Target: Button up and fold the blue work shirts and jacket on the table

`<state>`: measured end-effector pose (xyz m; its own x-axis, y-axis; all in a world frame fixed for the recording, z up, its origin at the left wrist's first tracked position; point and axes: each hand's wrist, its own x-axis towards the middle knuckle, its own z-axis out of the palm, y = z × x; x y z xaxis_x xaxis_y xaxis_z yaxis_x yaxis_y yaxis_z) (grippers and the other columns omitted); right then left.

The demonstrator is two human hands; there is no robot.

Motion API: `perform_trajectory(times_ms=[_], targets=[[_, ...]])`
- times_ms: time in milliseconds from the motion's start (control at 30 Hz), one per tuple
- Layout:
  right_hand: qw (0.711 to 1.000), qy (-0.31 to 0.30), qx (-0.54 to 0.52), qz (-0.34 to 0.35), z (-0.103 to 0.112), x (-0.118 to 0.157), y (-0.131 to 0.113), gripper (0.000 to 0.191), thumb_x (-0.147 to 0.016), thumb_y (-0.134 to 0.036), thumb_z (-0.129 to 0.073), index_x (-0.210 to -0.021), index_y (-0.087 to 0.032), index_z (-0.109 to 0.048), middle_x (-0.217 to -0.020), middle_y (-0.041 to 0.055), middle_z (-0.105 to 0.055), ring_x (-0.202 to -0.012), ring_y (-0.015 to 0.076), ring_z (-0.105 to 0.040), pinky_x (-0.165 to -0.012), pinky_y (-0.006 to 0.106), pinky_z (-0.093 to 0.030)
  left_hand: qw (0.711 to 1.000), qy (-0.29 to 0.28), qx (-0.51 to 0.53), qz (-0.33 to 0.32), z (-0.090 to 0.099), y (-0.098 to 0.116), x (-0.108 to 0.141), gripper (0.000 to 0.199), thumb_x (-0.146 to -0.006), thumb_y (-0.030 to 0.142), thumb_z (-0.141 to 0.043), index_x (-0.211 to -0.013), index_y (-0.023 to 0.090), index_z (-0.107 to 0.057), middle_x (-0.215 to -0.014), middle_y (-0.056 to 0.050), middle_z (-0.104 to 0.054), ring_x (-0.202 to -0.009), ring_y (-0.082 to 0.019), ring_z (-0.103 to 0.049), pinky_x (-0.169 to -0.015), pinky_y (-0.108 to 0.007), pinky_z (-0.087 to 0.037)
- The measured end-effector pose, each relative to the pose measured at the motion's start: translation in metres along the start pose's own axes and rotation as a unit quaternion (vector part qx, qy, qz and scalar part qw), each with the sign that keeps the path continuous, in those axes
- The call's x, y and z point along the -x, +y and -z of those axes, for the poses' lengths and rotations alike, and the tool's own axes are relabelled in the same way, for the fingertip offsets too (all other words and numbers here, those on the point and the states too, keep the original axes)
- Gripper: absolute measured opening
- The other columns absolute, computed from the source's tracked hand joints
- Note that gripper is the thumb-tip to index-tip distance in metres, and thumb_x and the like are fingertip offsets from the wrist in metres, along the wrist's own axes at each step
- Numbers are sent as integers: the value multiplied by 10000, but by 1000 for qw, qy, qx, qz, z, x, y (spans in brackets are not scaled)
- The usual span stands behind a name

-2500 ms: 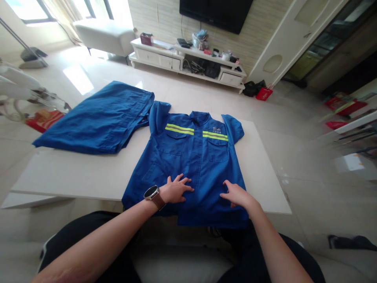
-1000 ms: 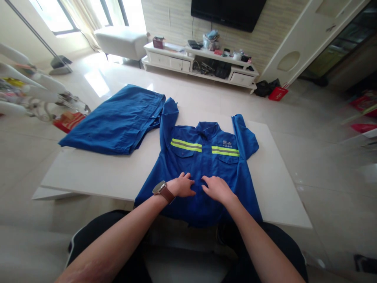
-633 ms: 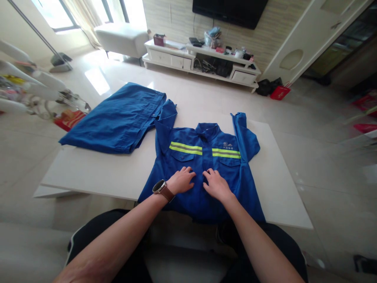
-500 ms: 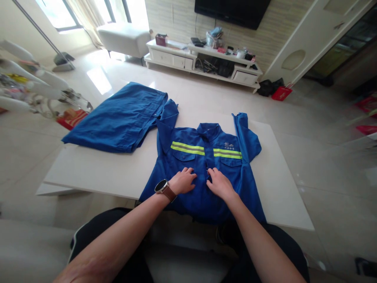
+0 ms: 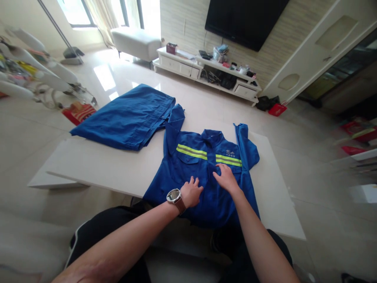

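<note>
A blue work jacket (image 5: 188,173) with yellow-green reflective stripes lies front side up on the white table (image 5: 100,169), its collar pointing away from me and its sleeves folded upward at both sides. My left hand (image 5: 191,192), with a watch on the wrist, rests on the lower front of the jacket, fingers spread. Higher up, close to the chest pocket under the right-hand stripe, is my right hand (image 5: 226,177); its fingers are apart and slightly bent, with nothing seen in them. Left of the jacket lies a folded pair of blue trousers (image 5: 126,118).
Beyond the table stands a white TV cabinet (image 5: 176,67) with small items on it, below a wall-mounted television (image 5: 244,21). A grey bench (image 5: 137,41) is by the window. At the left are white padded bars (image 5: 38,67) and a red bag (image 5: 79,114).
My right hand has moved up the jacket toward the right-hand stripe. My left hand sits a little lower on the cloth. The whole view has shifted slightly as my head turned.
</note>
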<state>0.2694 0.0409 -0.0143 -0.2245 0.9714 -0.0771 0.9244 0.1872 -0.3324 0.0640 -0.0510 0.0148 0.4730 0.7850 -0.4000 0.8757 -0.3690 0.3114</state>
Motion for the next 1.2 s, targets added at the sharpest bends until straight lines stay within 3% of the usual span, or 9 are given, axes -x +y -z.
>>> perform_trajectory(times_ms=[100, 167, 333, 400, 500, 600, 700, 900, 1200], targets=[[999, 44, -2, -21, -5, -8, 5, 340, -935, -427, -538, -1174, -202, -627, -1243, 87, -654, -1224, 268, -523, -1079, 383, -413, 1000, -11, 16, -2, 7, 0, 5, 447, -917, 270, -604, -1355, 183, -632, -1585, -196, -424, -1499, -424, -348, -1056, -502, -509], [997, 70, 14, -29, -11, -10, 0, 338, -945, -462, -522, -1128, -201, -635, -1194, 93, -673, -1198, 275, -522, -1055, 379, -420, 999, -22, 34, -5, 13, 1, 10, 386, -910, 242, -598, -1280, 170, -678, -1475, -184, -541, -1418, -399, -468, -1012, -478, -541], [991, 69, 94, -66, -20, -36, -22, 345, -968, -466, -484, -1134, -202, -633, -1206, 103, -672, -1202, 288, -525, -1005, 365, -438, 997, -17, 67, -20, 24, 0, 19, 352, -890, 228, -603, -1218, 156, -708, -1299, -163, -650, -1157, -340, -660, -925, -454, -577], [986, 53, 127, -95, -18, -58, -32, 398, -971, -507, -477, -1180, -203, -625, -1240, 116, -663, -1217, 306, -536, -978, 374, -455, 997, -18, 74, -20, 25, -3, 20, 352, -886, 228, -605, -1213, 150, -711, -1288, -166, -654, -1145, -339, -664, -917, -454, -579], [975, -20, 179, -128, -13, -96, -44, 541, -962, -572, -479, -1332, -188, -572, -1286, 160, -655, -1173, 331, -606, -938, 398, -486, 996, -19, 82, -12, 24, -10, 22, 355, -883, 219, -596, -1212, 149, -710, -1316, -169, -633, -1150, -335, -657, -907, -450, -579], [965, -75, 217, -128, -7, -127, -48, 560, -956, -439, -524, -1452, -180, -513, -1295, 190, -667, -1148, 328, -655, -936, 394, -497, 996, -12, 84, -3, 24, -17, 25, 356, -873, 219, -598, -1207, 172, -710, -1371, -157, -588, -1173, -330, -635, -899, -438, -574], [962, -97, 233, -102, 0, -145, -43, 546, -912, -256, -554, -1458, -229, -557, -1308, 149, -686, -1192, 295, -653, -979, 353, -484, 996, 4, 85, 4, 26, -22, 32, 331, -863, 212, -601, -1172, 203, -718, -1389, -134, -567, -1165, -316, -627, -893, -420, -565], [953, -140, 265, -43, 10, -151, -35, 514, -917, -200, -540, -1425, -198, -621, -1354, 134, -674, -1256, 259, -623, -1043, 293, -449, 994, 28, 105, -4, 32, -24, 43, 341, -851, 229, -621, -1177, 187, -713, -1374, -145, -563, -1159, -325, -617, -897, -422, -546], [940, -157, 302, 4, 10, -150, -40, 408, -969, -192, -520, -1342, -186, -686, -1335, 152, -679, -1209, 247, -647, -1004, 274, -451, 993, 38, 109, -11, 32, -20, 40, 345, -894, 226, -547, -1190, 169, -716, -1332, -170, -578, -1134, -329, -630, -876, -437, -543]])
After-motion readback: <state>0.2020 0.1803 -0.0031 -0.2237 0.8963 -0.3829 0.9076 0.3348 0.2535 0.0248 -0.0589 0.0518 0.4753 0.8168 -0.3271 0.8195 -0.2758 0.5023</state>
